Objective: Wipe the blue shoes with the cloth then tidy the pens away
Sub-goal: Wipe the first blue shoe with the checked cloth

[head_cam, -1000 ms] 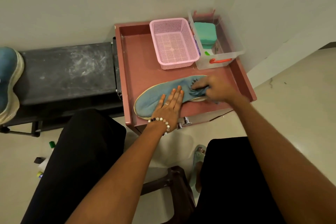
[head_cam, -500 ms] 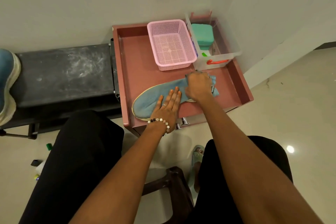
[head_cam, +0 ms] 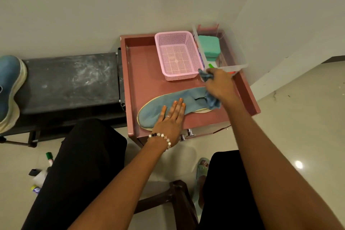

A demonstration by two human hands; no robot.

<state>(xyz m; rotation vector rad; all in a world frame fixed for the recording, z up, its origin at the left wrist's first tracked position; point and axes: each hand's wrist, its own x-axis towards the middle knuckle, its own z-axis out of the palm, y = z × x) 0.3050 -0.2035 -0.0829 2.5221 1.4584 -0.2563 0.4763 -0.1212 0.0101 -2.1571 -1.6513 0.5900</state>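
Observation:
A blue shoe (head_cam: pixel 158 110) with a pale sole rim lies on its side on the red-brown tray-top table (head_cam: pixel 141 73). My left hand (head_cam: pixel 170 115) rests flat on its middle, fingers apart, pressing it down. My right hand (head_cam: pixel 220 85) is closed on a blue-grey cloth (head_cam: pixel 211 101), lifted over the shoe's heel end; the cloth hangs from both sides of the fist. A second blue shoe (head_cam: pixel 10 89) stands on the dark bench (head_cam: pixel 71 80) at the far left. Pens and markers (head_cam: pixel 49 158) lie on the floor at lower left.
An empty pink mesh basket (head_cam: pixel 177 55) and a clear plastic box (head_cam: pixel 235 61) holding a green case (head_cam: pixel 209 46) stand at the back of the table, close to my right hand. My black-trousered knees, a dark stool (head_cam: pixel 179 196) and a sandalled foot fill the foreground.
My right hand has swung with the cloth from the shoe's heel end to its middle, then lifted back up to the right near the clear box. My left hand has stayed flat on the shoe.

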